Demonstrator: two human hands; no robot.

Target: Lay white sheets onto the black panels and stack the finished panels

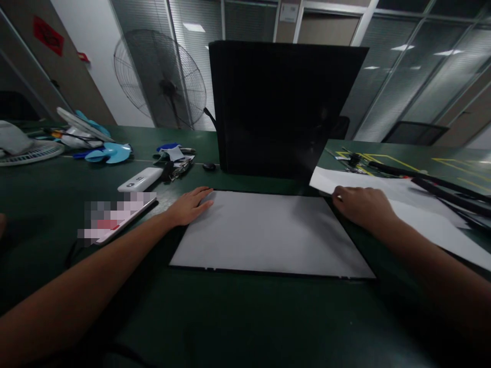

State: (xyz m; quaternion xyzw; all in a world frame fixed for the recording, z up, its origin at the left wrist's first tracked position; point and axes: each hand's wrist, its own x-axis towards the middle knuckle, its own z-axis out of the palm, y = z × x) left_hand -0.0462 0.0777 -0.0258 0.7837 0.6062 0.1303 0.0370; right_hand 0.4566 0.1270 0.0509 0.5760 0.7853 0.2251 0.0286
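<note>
A flat white panel (264, 235) with thin black edges lies on the green table in front of me. My left hand (191, 206) rests on its far left corner, palm down with fingers stretched out. At the far right corner, my right hand (362, 207) is closed with thumb and fingers pinched on the edge of a white sheet (330, 179). The sheet's near corner lifts and bends up beside the panel, while the rest trails off to the right under my forearm. Just behind the panel stands a large black screen-like panel (284, 107), upright and tilted.
Left of the panel lie a white handheld device (141, 179) and a flat pale object (126, 219), partly blurred out. Blue fan blades (110, 153) and fan parts sit farther back. Long black strips (441, 179) lie at right. A large standing fan (164, 82) is behind the table.
</note>
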